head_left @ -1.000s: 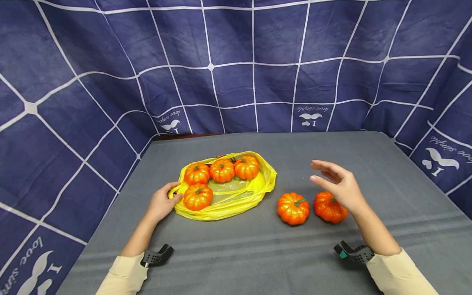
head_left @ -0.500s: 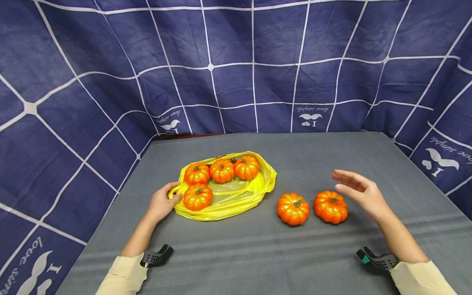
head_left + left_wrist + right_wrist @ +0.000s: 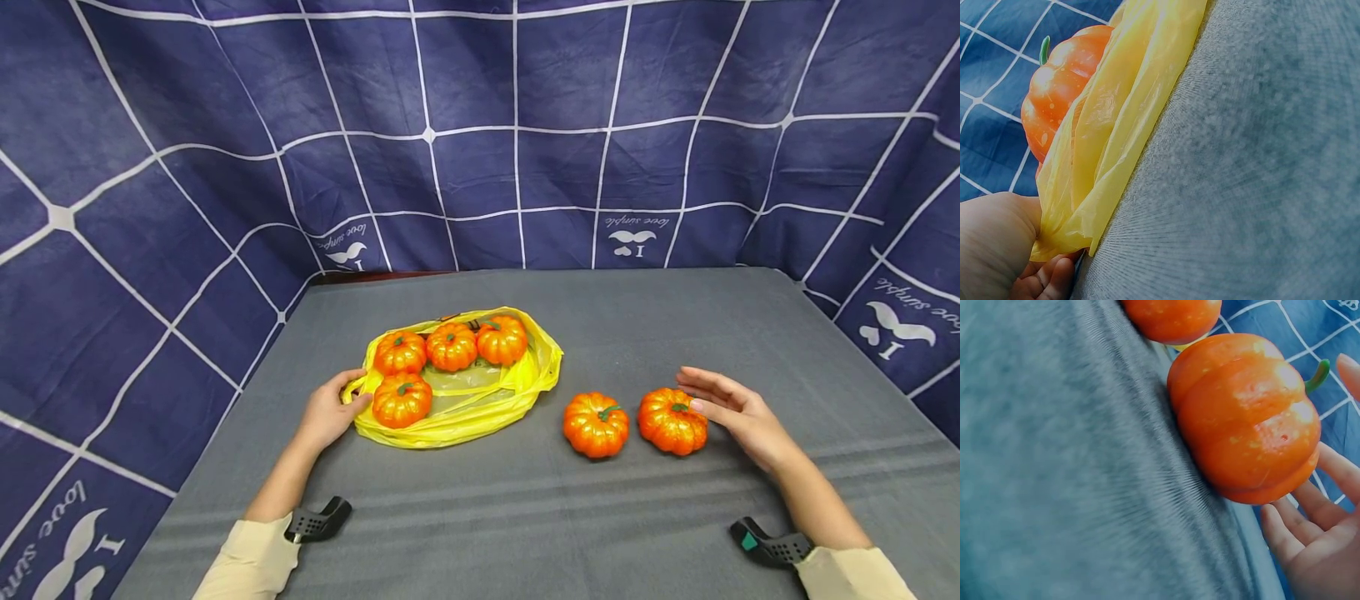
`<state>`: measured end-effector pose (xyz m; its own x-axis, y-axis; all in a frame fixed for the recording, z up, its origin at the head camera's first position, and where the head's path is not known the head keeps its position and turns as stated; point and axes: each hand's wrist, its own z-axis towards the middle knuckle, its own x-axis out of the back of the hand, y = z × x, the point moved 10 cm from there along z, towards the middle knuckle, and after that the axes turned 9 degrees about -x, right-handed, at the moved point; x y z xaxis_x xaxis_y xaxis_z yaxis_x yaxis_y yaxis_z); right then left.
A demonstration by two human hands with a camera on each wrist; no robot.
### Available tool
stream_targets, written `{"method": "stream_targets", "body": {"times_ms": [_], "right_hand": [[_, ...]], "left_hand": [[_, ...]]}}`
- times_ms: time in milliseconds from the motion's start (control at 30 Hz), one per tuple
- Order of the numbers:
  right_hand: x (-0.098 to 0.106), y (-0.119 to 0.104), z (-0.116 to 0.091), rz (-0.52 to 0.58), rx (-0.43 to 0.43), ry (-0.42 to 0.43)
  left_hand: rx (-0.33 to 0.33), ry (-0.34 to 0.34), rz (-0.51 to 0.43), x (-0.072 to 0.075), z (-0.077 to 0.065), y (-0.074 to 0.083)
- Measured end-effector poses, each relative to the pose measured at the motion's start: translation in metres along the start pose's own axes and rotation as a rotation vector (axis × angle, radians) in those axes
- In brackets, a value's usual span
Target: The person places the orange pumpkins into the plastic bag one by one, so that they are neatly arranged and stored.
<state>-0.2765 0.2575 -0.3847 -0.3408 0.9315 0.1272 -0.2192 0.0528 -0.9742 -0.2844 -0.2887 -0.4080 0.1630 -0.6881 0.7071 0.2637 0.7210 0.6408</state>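
Note:
My left hand [image 3: 328, 412] pinches the left edge of a yellow plastic bag [image 3: 457, 429]; the left wrist view shows thumb and fingers closed on the gathered plastic [image 3: 1094, 169]. Several small orange pumpkins [image 3: 402, 401] with green stems sit in the bag's wide mouth. Two more lie on the grey cloth to the right of the bag: a nearer-to-bag pumpkin [image 3: 596, 425] and a right-hand pumpkin [image 3: 671, 423]. My right hand [image 3: 750, 421] is at the right side of that last pumpkin, fingers spread and loosely bent, thumb over its upper edge. Whether the fingertips touch it is unclear.
A grey cloth [image 3: 480, 517] covers the table. Blue curtains [image 3: 480, 167] with white grid lines hang behind it and along both sides. A black strap-on camera mount [image 3: 322, 518] sits on each wrist.
My right hand has moved right, clear of the right-hand pumpkin, then lowered beside it. The left hand, bag and pumpkins have stayed in place.

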Motion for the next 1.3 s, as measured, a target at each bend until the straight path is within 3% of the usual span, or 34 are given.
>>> {"method": "stream_targets", "body": {"times_ms": [167,433,967,1300], "right_hand": [[-0.004,0.006,-0.002,0.012,-0.006,-0.044],[-0.016,0.011,-0.006,0.031,-0.029,-0.182],[-0.021,0.021,-0.007,-0.055,-0.106,-0.218],[-0.023,0.018,-0.006,-0.046,-0.066,-0.211]], "left_hand": [[0.005,-0.009,-0.004,-0.001,0.0,0.0],[0.0,-0.005,-0.002,0.0,0.0,0.001],[-0.017,0.005,-0.001,0.001,0.001,0.002],[-0.011,0.001,0.004,0.001,0.001,0.0]]}}
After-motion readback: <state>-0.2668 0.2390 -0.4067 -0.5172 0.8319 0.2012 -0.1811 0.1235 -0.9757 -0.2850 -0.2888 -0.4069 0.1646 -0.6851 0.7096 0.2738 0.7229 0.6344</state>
